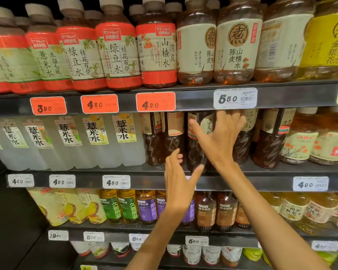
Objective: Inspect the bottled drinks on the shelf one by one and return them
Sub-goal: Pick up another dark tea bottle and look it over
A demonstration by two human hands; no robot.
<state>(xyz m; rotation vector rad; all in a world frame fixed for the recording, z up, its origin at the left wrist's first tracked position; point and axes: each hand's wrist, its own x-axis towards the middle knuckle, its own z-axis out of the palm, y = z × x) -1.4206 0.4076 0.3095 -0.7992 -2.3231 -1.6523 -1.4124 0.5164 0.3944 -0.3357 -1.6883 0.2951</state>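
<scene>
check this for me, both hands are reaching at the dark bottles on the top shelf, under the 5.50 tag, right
Not quite. The head view shows the left hand and right hand at the dark bottle on the second shelf down, not the top one. It does sit under the 5.50 tag.

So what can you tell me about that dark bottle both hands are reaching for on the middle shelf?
The dark bottle is clear plastic with spiral ridges, filled with deep brown drink, wearing a cream, red-trimmed label near the top. It stands about upright at the shelf's front edge, among similar bottles. The right hand spreads over its upper part, the left hand is at its base; motion blur hides whether either grip has closed.
</scene>
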